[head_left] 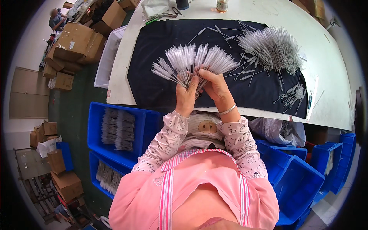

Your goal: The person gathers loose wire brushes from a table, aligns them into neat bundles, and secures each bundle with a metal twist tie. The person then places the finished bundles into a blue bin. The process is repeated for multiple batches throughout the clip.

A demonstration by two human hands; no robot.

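Observation:
A fanned bunch of white-bristled tube brushes (pixel 188 57) is held up over the black cloth (pixel 153 42), bristles pointing away from me. My left hand (pixel 186 94) grips the wire stems low on the left, thumb on top. From the right, my right hand (pixel 216 85) closes on the same bunch, its thumb and fingers among the stems. The wire loops show just below, between the hands. To the right lies a large heap of similar brushes (pixel 272 48), with several loose ones scattered beside it. A smaller pile of brushes (pixel 295 96) rests near the cloth's right corner.
Blue bins (pixel 149 126) with bundled brushes stand at the left below the white table (pixel 329 73); more blue bins (pixel 299 178) are at the right. Pliers (pixel 161 16), a dark cup and a small bottle (pixel 222 5) sit at the far edge. Cardboard boxes (pixel 73 42) are stacked left.

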